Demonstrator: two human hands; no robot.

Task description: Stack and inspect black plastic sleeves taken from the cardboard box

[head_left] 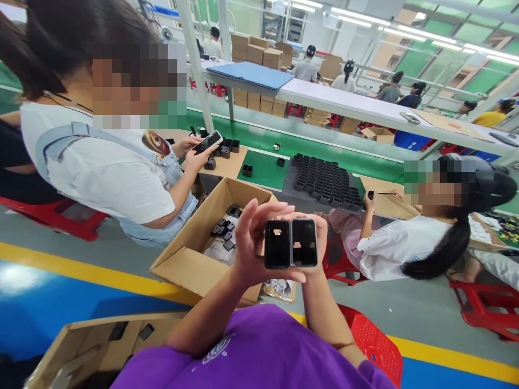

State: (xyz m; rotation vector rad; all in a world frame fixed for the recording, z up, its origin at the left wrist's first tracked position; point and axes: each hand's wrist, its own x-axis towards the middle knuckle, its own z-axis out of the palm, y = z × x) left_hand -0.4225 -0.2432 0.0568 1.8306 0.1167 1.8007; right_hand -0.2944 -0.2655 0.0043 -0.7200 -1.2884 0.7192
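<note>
Two small black rectangular cases sit side by side in front of my chest, their dark faces toward me. The left case [277, 251] shows a small copper-coloured patch, and the right case [304, 256] shows a similar one. My left hand [246, 246] is closed round the left case, thumb along the bottom edge and fingers over the top. Behind and around the right case, my right hand [321, 237] grips it; most of its fingers are hidden. Just beyond my left hand, an open cardboard box [182, 265] holds several black cases [224, 227] and crumpled wrapping.
Black cases stand in rows [324, 181] on a green bench [263, 175]. A co-worker at left holds a phone [207, 141]; another at right holds a black case [370, 195] and a thin tool. A second carton [81, 337] and a red stool [375, 346] are near me.
</note>
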